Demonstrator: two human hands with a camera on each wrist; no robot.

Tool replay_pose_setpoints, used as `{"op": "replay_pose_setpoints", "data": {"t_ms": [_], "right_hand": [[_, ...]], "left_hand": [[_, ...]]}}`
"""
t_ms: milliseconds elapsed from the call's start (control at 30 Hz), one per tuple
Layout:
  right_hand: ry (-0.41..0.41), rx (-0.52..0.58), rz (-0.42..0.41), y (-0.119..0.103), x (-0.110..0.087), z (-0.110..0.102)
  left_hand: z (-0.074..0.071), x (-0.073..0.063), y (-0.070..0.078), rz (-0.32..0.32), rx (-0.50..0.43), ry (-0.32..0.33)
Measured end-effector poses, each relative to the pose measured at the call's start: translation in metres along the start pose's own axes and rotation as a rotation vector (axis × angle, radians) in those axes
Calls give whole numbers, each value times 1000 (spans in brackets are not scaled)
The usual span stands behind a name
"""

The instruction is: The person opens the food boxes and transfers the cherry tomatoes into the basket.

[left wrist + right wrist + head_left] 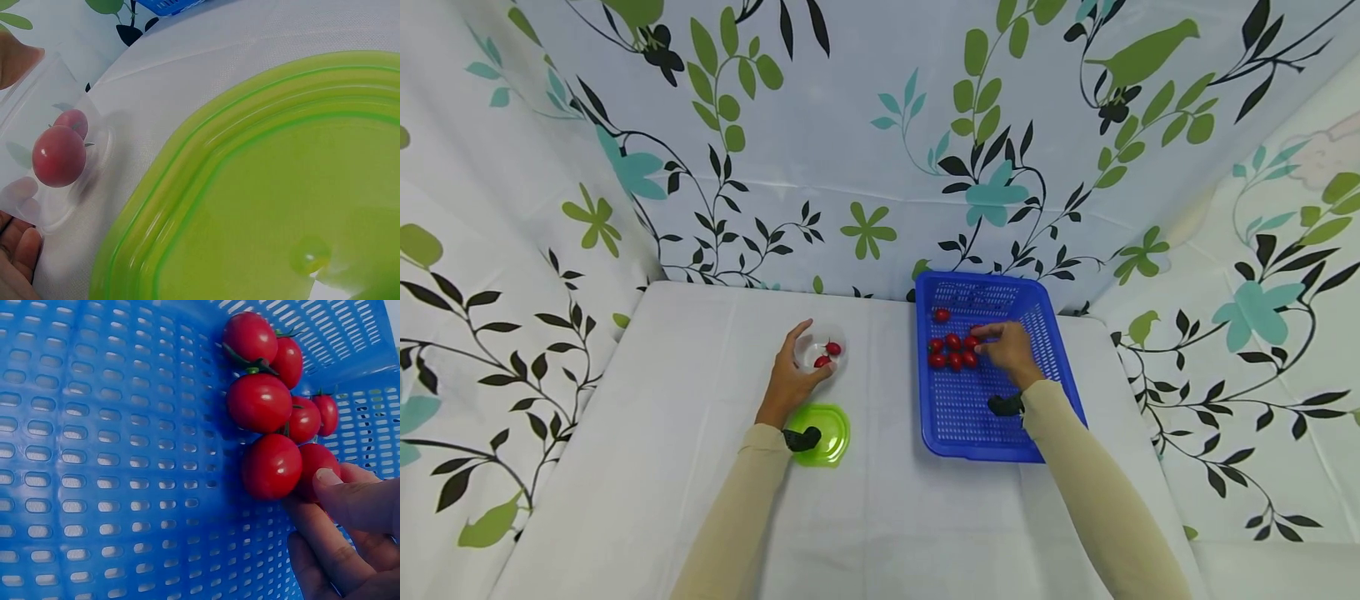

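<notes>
My left hand (pixel 788 377) grips a clear plastic container (pixel 807 348) on the table, thumb on the near side and fingers round the far side. Two cherry tomatoes (pixel 59 156) lie inside it, seen through its wall in the left wrist view. Over in the blue plastic basket (pixel 961 429), my right hand (pixel 1011 354) pinches a cherry tomato (pixel 316 467) between thumb and fingers. Several other cherry tomatoes (pixel 259 402) with green stems are clustered beside it on the basket's floor. One more tomato (pixel 942 315) lies apart, toward the far wall.
A green plastic lid (pixel 823 433) lies on the table just below the container, by my left wrist. White cloth covers the table (pixel 880 517). Patterned curtains with leaves and birds (pixel 850 167) hang at the back and both sides.
</notes>
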State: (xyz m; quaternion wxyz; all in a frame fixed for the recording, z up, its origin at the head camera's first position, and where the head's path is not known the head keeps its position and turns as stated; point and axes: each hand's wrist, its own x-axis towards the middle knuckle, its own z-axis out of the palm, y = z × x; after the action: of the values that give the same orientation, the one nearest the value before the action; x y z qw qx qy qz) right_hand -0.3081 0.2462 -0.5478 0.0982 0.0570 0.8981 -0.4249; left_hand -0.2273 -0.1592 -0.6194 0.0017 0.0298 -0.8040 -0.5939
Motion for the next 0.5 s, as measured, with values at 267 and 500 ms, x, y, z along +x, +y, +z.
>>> {"op": "replay_pose_setpoints", "data": {"t_ms": [267, 500], "right_hand": [[14, -20, 26, 1, -1, 3], [20, -31, 30, -2, -1, 4]], "left_hand": [[1, 0, 1, -4, 11, -1], [0, 0, 2, -6, 0, -5]]}}
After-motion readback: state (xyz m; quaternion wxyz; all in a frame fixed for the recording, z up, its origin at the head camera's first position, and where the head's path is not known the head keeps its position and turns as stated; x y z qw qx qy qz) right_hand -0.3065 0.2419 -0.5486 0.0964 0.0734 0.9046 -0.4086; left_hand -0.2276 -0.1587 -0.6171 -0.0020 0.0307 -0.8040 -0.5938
